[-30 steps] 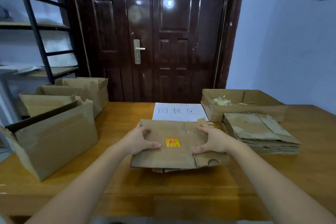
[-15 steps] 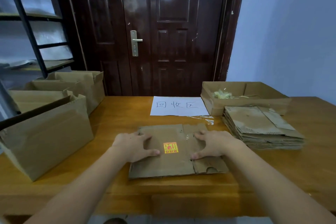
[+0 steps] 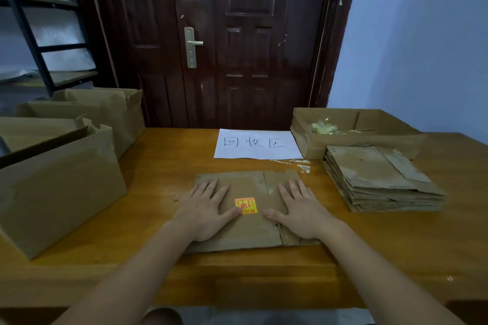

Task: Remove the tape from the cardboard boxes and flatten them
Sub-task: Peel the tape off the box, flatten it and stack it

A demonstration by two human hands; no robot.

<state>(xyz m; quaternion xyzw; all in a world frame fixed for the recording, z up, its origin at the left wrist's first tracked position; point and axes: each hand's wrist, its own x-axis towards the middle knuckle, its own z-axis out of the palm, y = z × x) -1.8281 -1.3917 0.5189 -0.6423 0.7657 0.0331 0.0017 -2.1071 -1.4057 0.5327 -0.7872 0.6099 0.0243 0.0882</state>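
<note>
A flattened cardboard box [image 3: 250,235] with a small red and yellow sticker [image 3: 246,206] lies flat on the wooden table [image 3: 163,192] in front of me. My left hand [image 3: 204,212] presses on its left half with straight, spread fingers. My right hand [image 3: 301,212] presses on its right half the same way. A stack of flattened boxes [image 3: 380,179] sits to the right. Several upright open boxes [image 3: 60,187] stand at the left.
A white paper sheet with handwritten characters [image 3: 257,144] lies behind the box. An open shallow box holding crumpled tape [image 3: 351,140] sits at the back right. Tape scraps [image 3: 301,165] lie near the sheet. A dark door [image 3: 237,42] and a shelf frame [image 3: 34,42] stand behind the table.
The folded box came down from a raised, gripped position to lie flat on the table. Both hands went from gripping its edges to pressing flat on top.
</note>
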